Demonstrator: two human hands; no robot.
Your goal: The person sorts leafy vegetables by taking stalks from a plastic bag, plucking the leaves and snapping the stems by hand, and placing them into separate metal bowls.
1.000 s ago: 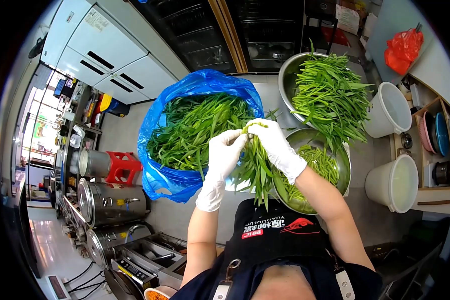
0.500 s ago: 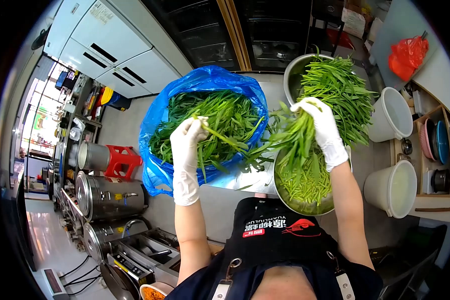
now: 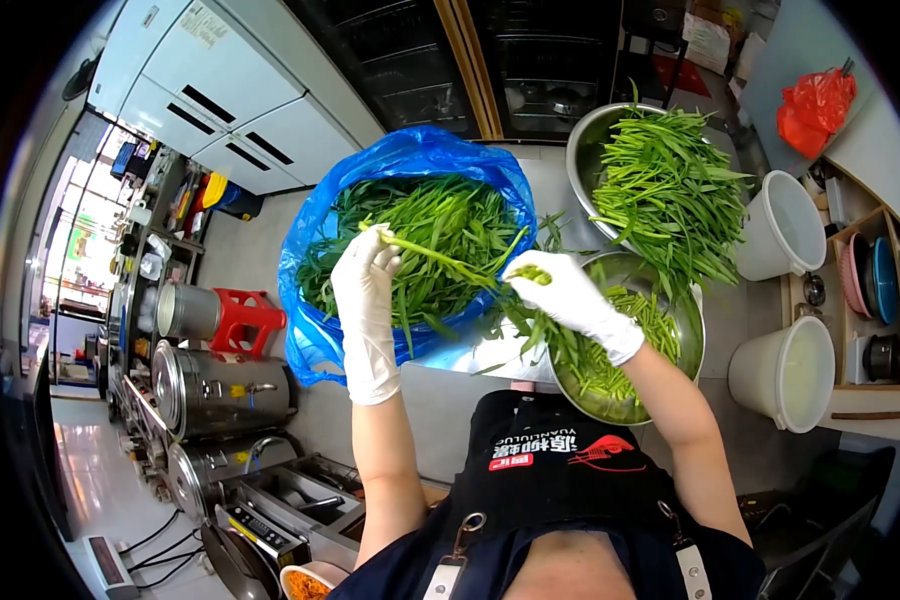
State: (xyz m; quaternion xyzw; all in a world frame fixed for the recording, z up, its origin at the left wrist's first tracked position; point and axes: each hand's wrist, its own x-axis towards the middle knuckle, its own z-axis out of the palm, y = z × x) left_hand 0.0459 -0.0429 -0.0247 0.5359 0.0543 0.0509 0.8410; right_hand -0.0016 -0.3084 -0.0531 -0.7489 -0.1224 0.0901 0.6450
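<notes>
My left hand [image 3: 366, 290], in a white glove, pinches the end of a long water spinach stem [image 3: 440, 257] above the blue plastic bag [image 3: 308, 225]. Leafy water spinach [image 3: 450, 215] fills that bag. My gloved right hand [image 3: 567, 298] is closed around a bunch of water spinach whose cut ends [image 3: 530, 273] stick out by the thumb, with leaves hanging below. It is at the bag's right side, near the far end of the stem. Partly under my right forearm stands a metal bowl [image 3: 697, 345] holding short stem pieces [image 3: 660, 325].
A second metal bowl [image 3: 578, 165] at the back right is heaped with leafy stems [image 3: 670, 180]. White buckets [image 3: 778, 375] stand to the right. Steel pots [image 3: 220, 390] and a red stool [image 3: 247, 322] are on the left. Loose leaves lie on the metal table [image 3: 505, 350].
My right hand has moved left and down from above the bowl of stem pieces to the bag's edge, still gripping its bunch. My left hand has shifted slightly up and left with the stem.
</notes>
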